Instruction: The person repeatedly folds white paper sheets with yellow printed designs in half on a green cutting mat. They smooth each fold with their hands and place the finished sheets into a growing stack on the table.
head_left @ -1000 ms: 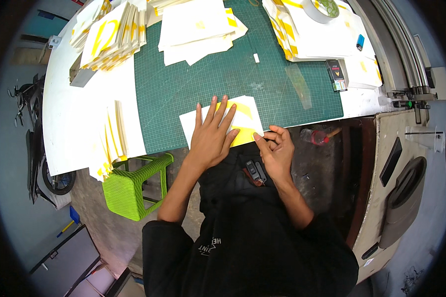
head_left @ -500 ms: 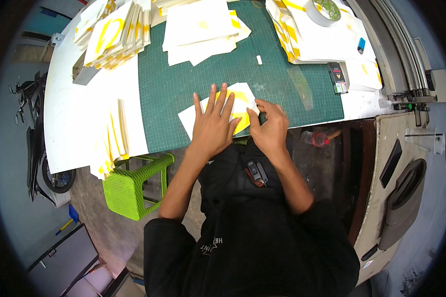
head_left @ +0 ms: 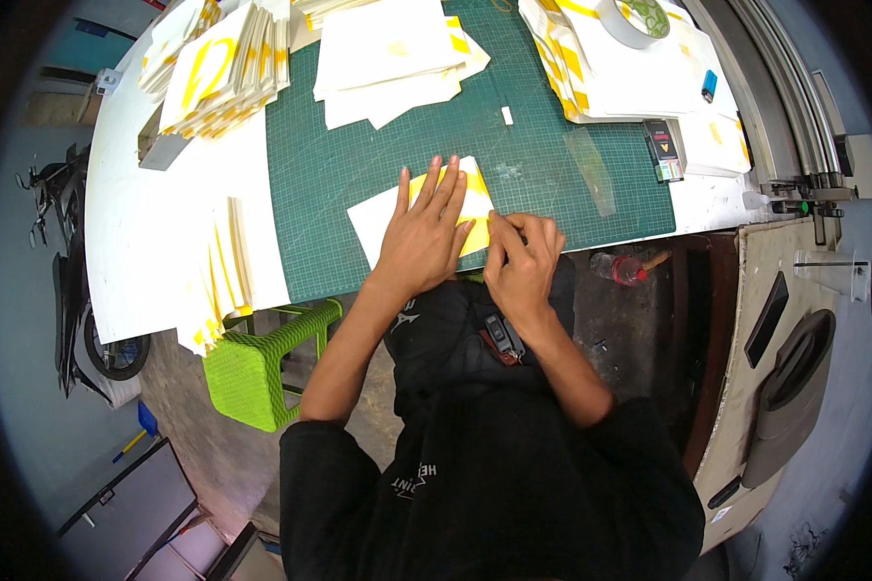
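A white and yellow folded paper sheet [head_left: 368,221] lies slantwise on the green cutting mat [head_left: 339,165], close to its near edge. My left hand [head_left: 421,232] rests flat on the sheet with the fingers stretched out, covering its middle. At the sheet's right edge, my right hand [head_left: 523,257] has thumb and forefinger pinched together on the paper, the other fingers curled. Whether the sheet is a single piece or several layers cannot be made out.
White and yellow paper stacks stand at the far left [head_left: 225,73], far middle [head_left: 388,48] and far right [head_left: 639,87]. A tape roll [head_left: 634,21] and blue lighter [head_left: 709,85] lie on the right stack. Nearby are a small black box [head_left: 662,150] and a green stool [head_left: 252,378].
My left hand has shifted slightly right over the sheet. My right hand has come a little left and down, its fingers closing at the sheet's right edge.
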Action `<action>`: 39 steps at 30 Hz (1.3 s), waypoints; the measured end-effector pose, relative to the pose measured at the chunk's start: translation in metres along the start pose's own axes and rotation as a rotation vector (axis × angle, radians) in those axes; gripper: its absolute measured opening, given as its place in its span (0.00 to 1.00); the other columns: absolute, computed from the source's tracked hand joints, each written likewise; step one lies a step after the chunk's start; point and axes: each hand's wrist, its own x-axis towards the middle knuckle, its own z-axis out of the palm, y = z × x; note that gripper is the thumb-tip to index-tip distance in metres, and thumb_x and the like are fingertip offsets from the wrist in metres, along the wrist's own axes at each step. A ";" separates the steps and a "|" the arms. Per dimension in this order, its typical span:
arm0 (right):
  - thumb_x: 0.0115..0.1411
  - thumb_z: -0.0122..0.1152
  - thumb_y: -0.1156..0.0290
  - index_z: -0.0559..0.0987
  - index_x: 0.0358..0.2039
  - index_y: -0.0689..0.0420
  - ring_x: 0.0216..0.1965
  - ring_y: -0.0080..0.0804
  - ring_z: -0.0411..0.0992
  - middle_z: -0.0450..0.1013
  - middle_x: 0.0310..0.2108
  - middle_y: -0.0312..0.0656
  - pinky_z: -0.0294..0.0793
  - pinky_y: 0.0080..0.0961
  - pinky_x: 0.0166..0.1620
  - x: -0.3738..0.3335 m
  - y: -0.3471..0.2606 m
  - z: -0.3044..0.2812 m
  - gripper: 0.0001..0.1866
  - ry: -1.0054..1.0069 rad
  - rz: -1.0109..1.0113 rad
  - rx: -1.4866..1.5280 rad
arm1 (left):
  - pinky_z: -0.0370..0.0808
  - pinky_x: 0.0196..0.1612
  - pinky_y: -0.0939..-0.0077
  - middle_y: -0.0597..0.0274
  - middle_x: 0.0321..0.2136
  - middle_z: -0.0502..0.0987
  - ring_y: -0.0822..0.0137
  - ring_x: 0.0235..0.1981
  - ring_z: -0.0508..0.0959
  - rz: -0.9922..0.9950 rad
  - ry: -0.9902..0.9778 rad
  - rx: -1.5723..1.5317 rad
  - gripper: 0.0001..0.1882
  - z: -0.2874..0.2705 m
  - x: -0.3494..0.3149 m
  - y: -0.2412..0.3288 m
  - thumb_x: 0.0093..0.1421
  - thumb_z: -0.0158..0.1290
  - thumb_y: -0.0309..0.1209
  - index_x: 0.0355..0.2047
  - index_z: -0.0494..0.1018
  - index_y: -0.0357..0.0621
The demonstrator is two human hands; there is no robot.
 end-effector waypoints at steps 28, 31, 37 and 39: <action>0.68 0.65 0.56 0.82 0.48 0.61 0.55 0.48 0.70 0.75 0.50 0.52 0.60 0.56 0.59 0.008 0.085 -0.048 0.20 0.033 0.016 -0.138 | 0.47 0.75 0.29 0.57 0.72 0.67 0.42 0.76 0.58 -0.063 0.155 -0.176 0.35 0.007 0.008 0.013 0.66 0.61 0.50 0.68 0.71 0.46; 0.65 0.70 0.51 0.82 0.45 0.62 0.53 0.51 0.70 0.74 0.47 0.53 0.60 0.53 0.55 0.066 0.100 -0.050 0.24 0.036 0.214 -0.319 | 0.43 0.76 0.28 0.59 0.74 0.65 0.42 0.78 0.55 -0.028 0.061 -0.120 0.36 -0.009 -0.001 0.003 0.65 0.60 0.52 0.70 0.70 0.51; 0.62 0.75 0.58 0.78 0.48 0.60 0.46 0.47 0.74 0.76 0.39 0.46 0.63 0.47 0.54 0.080 0.102 -0.037 0.23 -0.140 0.220 -0.045 | 0.42 0.74 0.24 0.45 0.75 0.59 0.38 0.77 0.54 -0.035 0.091 -0.126 0.36 -0.012 -0.016 -0.010 0.64 0.60 0.56 0.69 0.72 0.57; 0.62 0.74 0.66 0.77 0.49 0.58 0.36 0.40 0.75 0.76 0.31 0.38 0.65 0.41 0.52 0.069 0.095 -0.043 0.19 -0.208 0.271 0.232 | 0.42 0.75 0.26 0.38 0.75 0.57 0.37 0.77 0.54 -0.049 0.111 -0.154 0.36 -0.011 -0.016 -0.010 0.63 0.61 0.56 0.68 0.73 0.55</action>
